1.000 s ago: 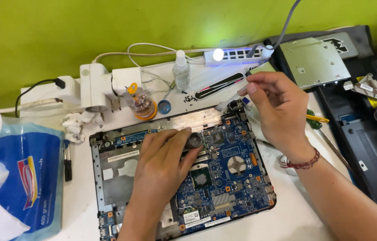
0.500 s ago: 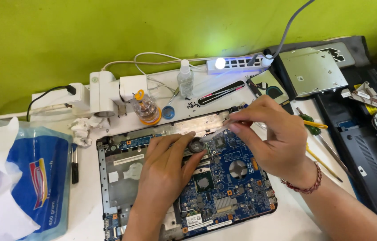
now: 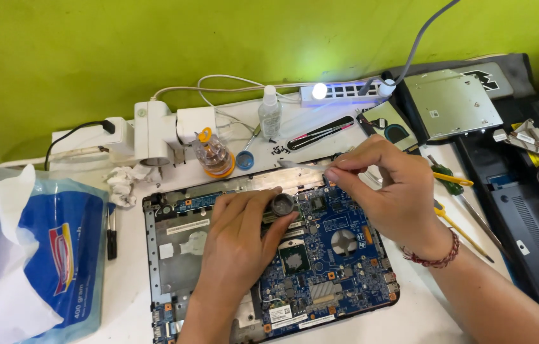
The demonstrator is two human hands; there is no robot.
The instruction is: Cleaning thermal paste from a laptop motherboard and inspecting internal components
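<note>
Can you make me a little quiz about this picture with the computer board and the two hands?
1. True or false: the left hand lies on the blue circuit board.
2. What does the right hand pinch: A a thin tool, B a tissue, C a bottle?
3. What pokes out of the blue pack on the left?

Key: 1 true. 2 A. 3 a white tissue.

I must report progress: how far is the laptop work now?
Done: the board lies bare, the case and drive set aside. In hand: the left hand holds a small round part on the board; the right hand pinches a thin strip. Left: the processor is uncovered, nothing reassembled.
</note>
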